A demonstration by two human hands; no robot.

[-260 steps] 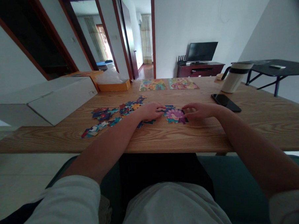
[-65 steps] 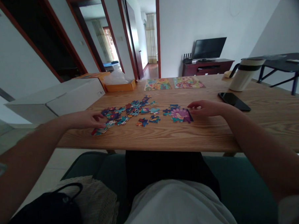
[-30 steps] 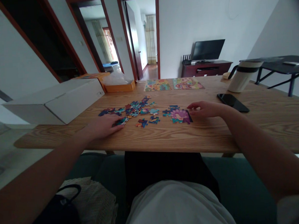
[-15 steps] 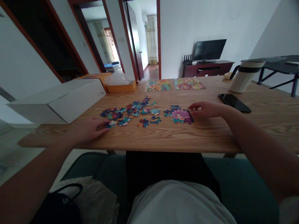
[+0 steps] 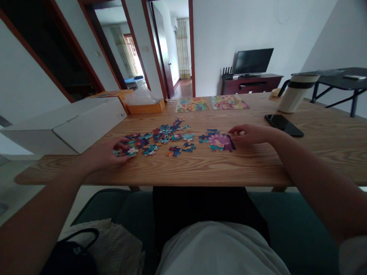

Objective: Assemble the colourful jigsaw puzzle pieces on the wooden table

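1 s on, L hand point(image 5: 107, 155) is further toward 9 o'clock: part-curled at the loose pcs point(image 5: 163, 132), grip can't tell. Pile's long axis runs to 2 o'clock. R hand point(image 5: 248, 133), half-open, no grip seen, is nearer the joined section point(image 5: 222, 142), at its 3 o'clock edge. Bare table point(image 5: 200, 167) at 6 o'clock.

A phone point(image 5: 284, 125) and a mug point(image 5: 293, 96) are sitting on the right of the table point(image 5: 187, 169).
The phone is lying flat; a white box point(image 5: 88, 123) is sitting at the left. Beyond, a TV point(image 5: 254, 61) and a router point(image 5: 227, 76) are standing on a cabinet point(image 5: 230, 87). Below, a dark bag point(image 5: 65, 264) is resting on a cloth point(image 5: 121, 251) over the green sofa point(image 5: 119, 203).
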